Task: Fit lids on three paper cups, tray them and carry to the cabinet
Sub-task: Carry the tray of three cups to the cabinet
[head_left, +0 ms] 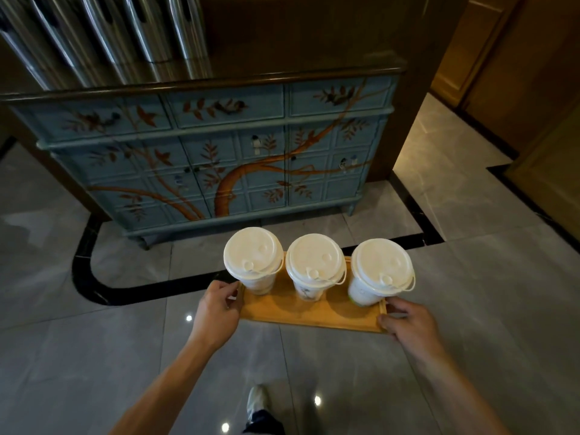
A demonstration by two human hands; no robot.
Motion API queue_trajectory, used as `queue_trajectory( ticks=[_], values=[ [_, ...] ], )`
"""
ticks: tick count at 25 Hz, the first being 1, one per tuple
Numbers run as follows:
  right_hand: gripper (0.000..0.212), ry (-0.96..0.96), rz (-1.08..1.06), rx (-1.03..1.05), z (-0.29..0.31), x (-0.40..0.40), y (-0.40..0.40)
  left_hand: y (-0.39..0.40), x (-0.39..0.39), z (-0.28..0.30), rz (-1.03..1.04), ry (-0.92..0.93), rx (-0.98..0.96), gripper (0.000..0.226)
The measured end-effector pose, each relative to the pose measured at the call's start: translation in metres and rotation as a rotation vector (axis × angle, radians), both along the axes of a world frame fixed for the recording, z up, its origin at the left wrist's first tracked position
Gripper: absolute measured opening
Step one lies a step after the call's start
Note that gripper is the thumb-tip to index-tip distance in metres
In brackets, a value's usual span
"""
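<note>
A wooden tray [292, 312] hangs in the air in front of me, above the tiled floor. My left hand [218, 306] grips its left end and my right hand [408, 320] grips its right end. Three paper cups stand upright in a row on it, each capped with a white lid: the left cup [252, 257], the middle cup [315, 263] and the right cup [381, 271]. Ahead stands the blue painted cabinet [219, 152] with a dark glossy top [251, 72].
Shiny metal posts [103, 32] stand behind the cabinet top at the back left. A brown wooden wall [414, 89] rises right of the cabinet, with a passage beyond it. My shoe [257, 403] is on the grey tiles [94, 356] below the tray.
</note>
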State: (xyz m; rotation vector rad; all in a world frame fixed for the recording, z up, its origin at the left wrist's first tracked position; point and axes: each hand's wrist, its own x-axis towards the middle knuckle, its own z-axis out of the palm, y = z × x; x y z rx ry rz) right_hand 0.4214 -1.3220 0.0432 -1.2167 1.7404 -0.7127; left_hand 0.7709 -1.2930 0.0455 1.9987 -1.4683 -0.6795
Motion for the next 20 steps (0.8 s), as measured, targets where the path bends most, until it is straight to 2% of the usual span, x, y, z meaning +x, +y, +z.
queue_trajectory(
  ticks=[7,20],
  values=[
    [0.054,-0.032,0.002,-0.025,0.017,0.088,-0.075,-0.069,0.082,0.019,-0.016,-0.023,-0.004,0.028],
    [0.034,-0.057,0.067,0.011,0.029,0.171,-0.224,-0.196,0.162,0.025,0.072,-0.017,0.024,0.026]
  ],
)
